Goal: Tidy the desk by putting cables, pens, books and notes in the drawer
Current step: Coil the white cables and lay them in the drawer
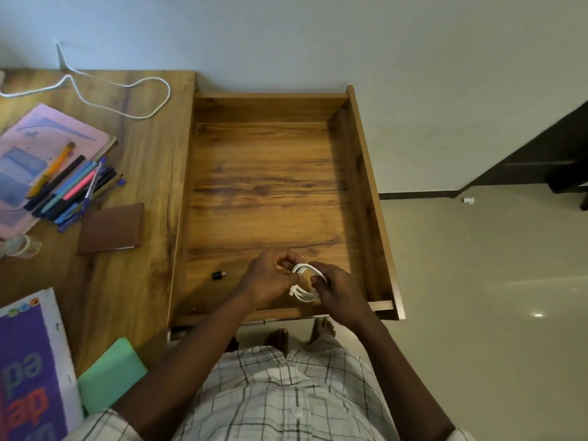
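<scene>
The wooden drawer (270, 173) stands pulled out to the right of the desk (143, 173). Over its front part, my left hand (270, 278) and my right hand (337, 288) both grip a coiled white cable (305, 283), fingers curled round its loops. A small black adapter (219, 275) lies on the drawer floor left of my hands. On the desk lie a loose white cable (127, 87), a heap of several pens (73, 189) partly on a pink book (38, 154), a brown notebook (111, 229), a green notepad (111, 374) and a purple book (28, 367).
A clear tape roll (20, 245) sits at the desk's left edge. My bare feet (299, 334) stand on the tiled floor under the drawer's front. Dark furniture (547, 157) stands at the far right by the wall.
</scene>
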